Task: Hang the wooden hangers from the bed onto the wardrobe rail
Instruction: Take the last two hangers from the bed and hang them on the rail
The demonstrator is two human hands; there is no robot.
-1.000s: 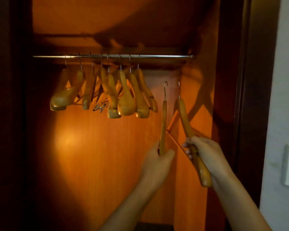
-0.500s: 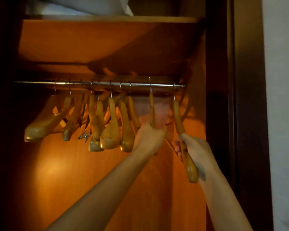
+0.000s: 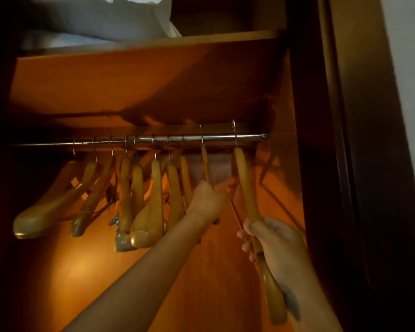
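Note:
A metal wardrobe rail [image 3: 225, 138] runs across the lit orange wardrobe. Several wooden hangers [image 3: 149, 207] hang in a bunch on its left and middle part. My left hand [image 3: 207, 201] grips a wooden hanger [image 3: 205, 161] whose hook sits over the rail, just right of the bunch. My right hand [image 3: 277, 243] grips the lower arm of another wooden hanger [image 3: 243, 180] near the rail's right end. That hanger's hook [image 3: 234, 130] is at the rail, rising a little above it. Whether it rests on the rail I cannot tell.
A wooden shelf [image 3: 153, 44] lies above the rail with a white pillow [image 3: 101, 17] on it. The wardrobe's dark door frame [image 3: 326, 164] stands close on the right, next to a pale wall [image 3: 412, 92]. The wardrobe's side panel [image 3: 280, 188] is just right of the rail's end.
Both hands have lifted their hangers from below the rail up to it. The left hanger's hook now sits over the rail. The view has tilted upward, showing the shelf and pillow.

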